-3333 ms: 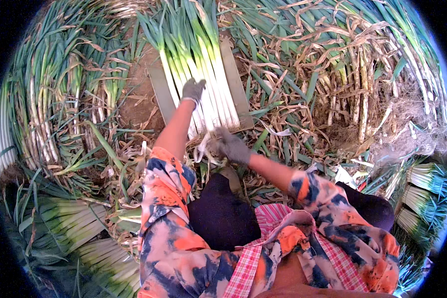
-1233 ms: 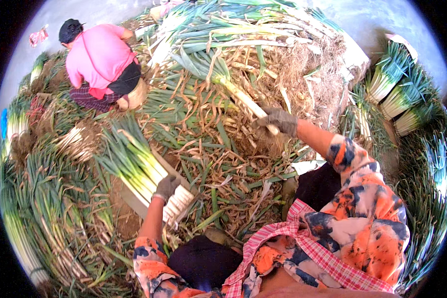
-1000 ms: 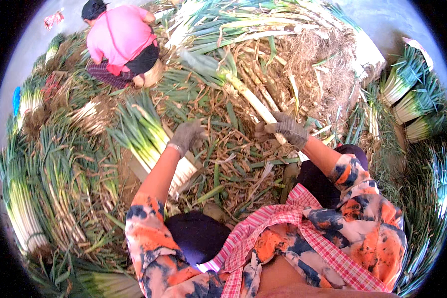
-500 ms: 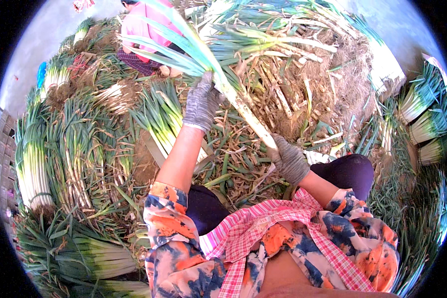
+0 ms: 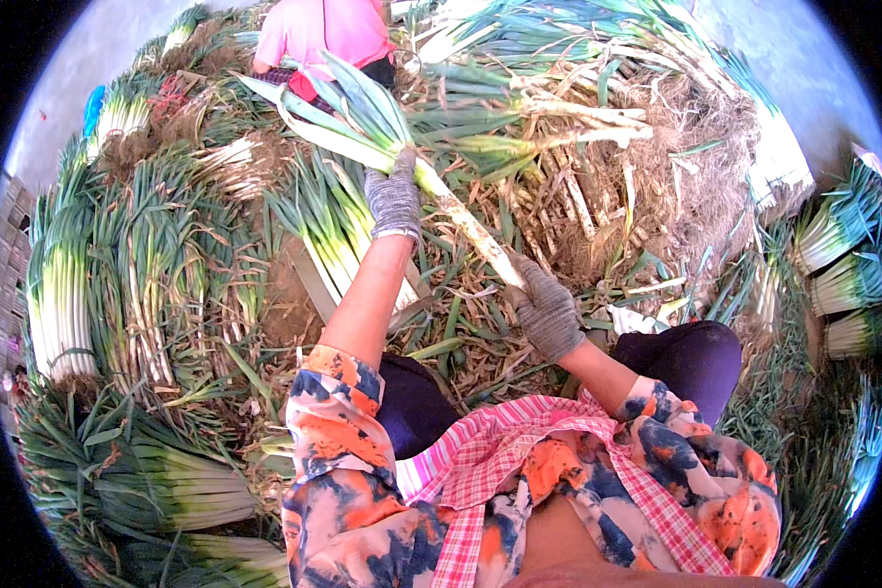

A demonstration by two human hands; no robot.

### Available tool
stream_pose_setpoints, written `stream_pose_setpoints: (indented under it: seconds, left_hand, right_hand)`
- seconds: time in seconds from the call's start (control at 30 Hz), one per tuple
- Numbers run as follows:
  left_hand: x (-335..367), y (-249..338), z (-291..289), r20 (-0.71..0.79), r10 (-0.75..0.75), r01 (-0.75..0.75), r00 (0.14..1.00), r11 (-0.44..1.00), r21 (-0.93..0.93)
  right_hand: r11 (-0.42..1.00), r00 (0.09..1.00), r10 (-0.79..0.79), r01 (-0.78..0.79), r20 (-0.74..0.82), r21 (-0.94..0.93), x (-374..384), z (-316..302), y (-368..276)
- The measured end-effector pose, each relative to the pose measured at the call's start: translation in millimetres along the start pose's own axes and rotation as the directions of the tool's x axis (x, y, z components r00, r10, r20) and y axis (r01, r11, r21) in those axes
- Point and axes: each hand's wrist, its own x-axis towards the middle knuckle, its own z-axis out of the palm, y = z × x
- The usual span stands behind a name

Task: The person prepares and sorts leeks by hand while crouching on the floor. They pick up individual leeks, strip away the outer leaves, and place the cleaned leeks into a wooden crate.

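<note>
At the centre of the frame I am holding a long leek with a white stalk and green leaves [image 5: 431,176], slanting from upper left to lower right. My grey-gloved left hand [image 5: 394,196] is clenching around it near the leaves, while my grey-gloved right hand [image 5: 547,316] is gripping its lower white end. Trimmed white-and-green leek bundles [image 5: 338,235] are lying just left of my forearm; a person in a pink shirt [image 5: 323,29] is crouching at the top.

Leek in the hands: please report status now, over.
Left hand shut on leek near the green leaves. Right hand shut on its white root end. Leek held slanted above trimmed bundle. Loose husks beneath, nothing blocking.
</note>
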Motion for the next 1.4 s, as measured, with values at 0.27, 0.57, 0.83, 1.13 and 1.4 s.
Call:
stream_pose_setpoints:
  seconds: [0.27, 0.57, 0.83, 1.13, 1.4]
  left_hand:
    - [-122.7, -42.2, 16.1, 0.358, -0.577, 0.522, 0.734, 0.816, 0.248]
    - [-53.5, -21.8, -30.5, 0.592, -0.73, -0.022, 0.34, 0.623, 0.782]
    - [24.4, -4.2, -36.5, 0.441, -0.166, 0.283, 0.882, 0.935, -0.215]
    - [27.0, -5.5, -30.4, 0.024, -0.224, 0.224, 0.974, 0.951, -0.213]
    - [-7.0, -13.5, -15.8, 0.064, -0.406, 0.407, 0.912, 0.872, -0.272]
  right_hand:
    - [0.886, 0.952, 0.27, -0.305, 0.145, 0.35, 57.4, 19.2, 75.6]
    - [-0.064, 0.625, 0.194, -0.761, 0.756, 0.645, 29.8, -4.4, 98.6]
    - [-0.211, 0.508, 0.193, -0.814, 0.84, 0.541, 3.2, 2.9, 78.8]
    - [0.777, 0.89, 0.328, -0.446, 0.318, 0.445, 0.5, 0.9, 9.4]
    - [0.576, 0.823, 0.476, -0.558, 0.31, 0.598, 17.6, 32.9, -20.2]
